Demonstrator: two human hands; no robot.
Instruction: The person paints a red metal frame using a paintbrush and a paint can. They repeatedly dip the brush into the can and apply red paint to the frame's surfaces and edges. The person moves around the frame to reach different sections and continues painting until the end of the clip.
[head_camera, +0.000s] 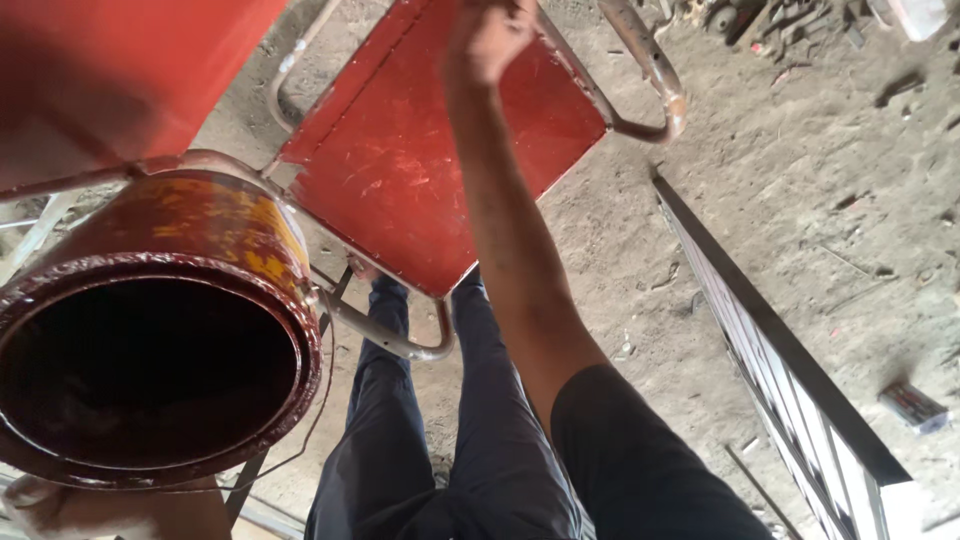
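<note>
We look down past our dark trousers (440, 440) at a red-painted flat metal panel with a rounded tube frame (420, 170), standing over a dusty dirt floor (800, 200). Our right hand (487, 38) reaches far up to the panel's top edge; the fingers curl loosely, but the frame cuts them off, so we cannot tell whether they hold a brush or anything else. Our left hand (60, 505) sits at the bottom left corner, under a paint-smeared round metal can (160, 320); it seems to carry the can from below, though the grip itself is mostly hidden. The can is held just beside the panel, its open mouth dark inside. We judge the painting well advanced: the panel's face is red all over, with pale scuffs, while the tube frame is bare. A long dark metal grille (790, 390) lies to the right.
</note>
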